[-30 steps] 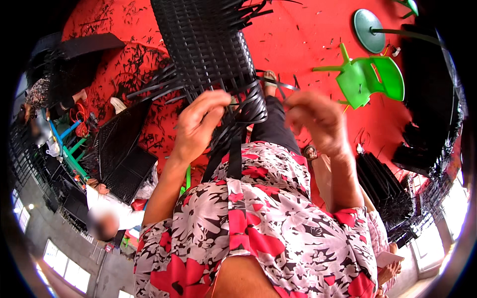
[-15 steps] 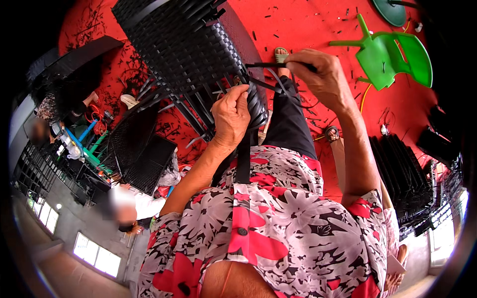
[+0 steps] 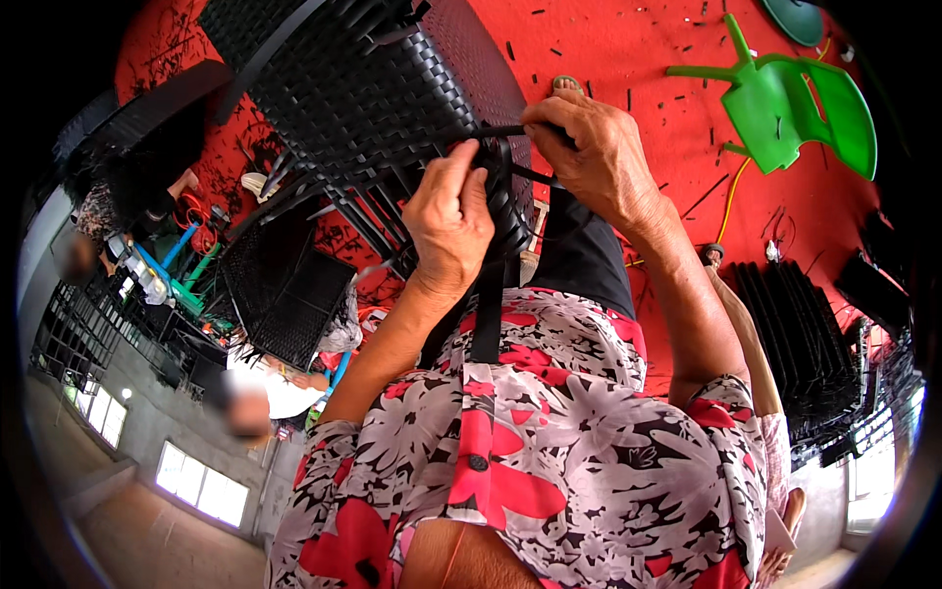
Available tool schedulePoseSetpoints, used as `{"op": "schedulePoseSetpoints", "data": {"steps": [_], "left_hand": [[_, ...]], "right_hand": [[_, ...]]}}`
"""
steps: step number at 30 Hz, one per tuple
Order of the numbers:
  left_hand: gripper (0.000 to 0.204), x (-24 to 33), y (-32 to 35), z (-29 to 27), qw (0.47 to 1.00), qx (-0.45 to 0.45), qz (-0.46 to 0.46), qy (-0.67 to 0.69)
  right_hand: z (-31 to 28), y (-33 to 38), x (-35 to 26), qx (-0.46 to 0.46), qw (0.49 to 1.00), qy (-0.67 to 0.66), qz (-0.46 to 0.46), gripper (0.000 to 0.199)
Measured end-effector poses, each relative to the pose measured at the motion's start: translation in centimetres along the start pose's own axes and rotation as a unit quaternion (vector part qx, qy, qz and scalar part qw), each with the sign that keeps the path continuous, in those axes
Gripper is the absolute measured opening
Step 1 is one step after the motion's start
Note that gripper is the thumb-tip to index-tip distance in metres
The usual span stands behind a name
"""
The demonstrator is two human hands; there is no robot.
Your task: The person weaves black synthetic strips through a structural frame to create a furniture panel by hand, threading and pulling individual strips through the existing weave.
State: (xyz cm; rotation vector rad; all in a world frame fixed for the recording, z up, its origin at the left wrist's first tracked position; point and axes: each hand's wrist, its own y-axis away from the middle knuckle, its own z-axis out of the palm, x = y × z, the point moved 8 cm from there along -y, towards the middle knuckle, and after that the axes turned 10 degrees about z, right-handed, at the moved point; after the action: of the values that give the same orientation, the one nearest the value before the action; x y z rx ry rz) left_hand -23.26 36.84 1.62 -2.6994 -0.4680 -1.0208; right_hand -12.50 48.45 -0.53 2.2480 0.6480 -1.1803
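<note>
A black woven furniture piece (image 3: 343, 93), with loose strip ends along its lower edge, leans in front of me at the upper middle. My right hand (image 3: 594, 157) is closed on a flat black strip (image 3: 502, 131), which runs left to the weave's corner. My left hand (image 3: 446, 226) rests at that corner, its fingers bent close together against the weave. What lies under its fingertips is hidden. More loose strips loop between the two hands.
A green plastic chair (image 3: 775, 108) lies at the upper right on the red floor (image 3: 628, 49), which is littered with black scraps. Stacked black panels (image 3: 785, 334) stand at the right. Another dark woven piece (image 3: 285, 304) and a person in white (image 3: 270, 393) are at the left.
My right hand has moved left with the strip, closer to my left hand. My left hand has shifted slightly up and left. The whole view has moved a little.
</note>
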Motion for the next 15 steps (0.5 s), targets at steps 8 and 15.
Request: {"op": "schedulePoseSetpoints", "data": {"steps": [8, 15], "left_hand": [[0.030, 0.6, 1.6, 1.4, 0.997, -0.046, 0.055, -0.030], [0.028, 0.6, 1.4, 0.8, 0.999, -0.035, 0.034, 0.006]], "right_hand": [[0.5, 0.3, -1.7, -0.014, 0.995, 0.082, -0.050, 0.005], [1.4, 0.4, -2.7, -0.064, 0.990, 0.119, -0.039, 0.008]]}}
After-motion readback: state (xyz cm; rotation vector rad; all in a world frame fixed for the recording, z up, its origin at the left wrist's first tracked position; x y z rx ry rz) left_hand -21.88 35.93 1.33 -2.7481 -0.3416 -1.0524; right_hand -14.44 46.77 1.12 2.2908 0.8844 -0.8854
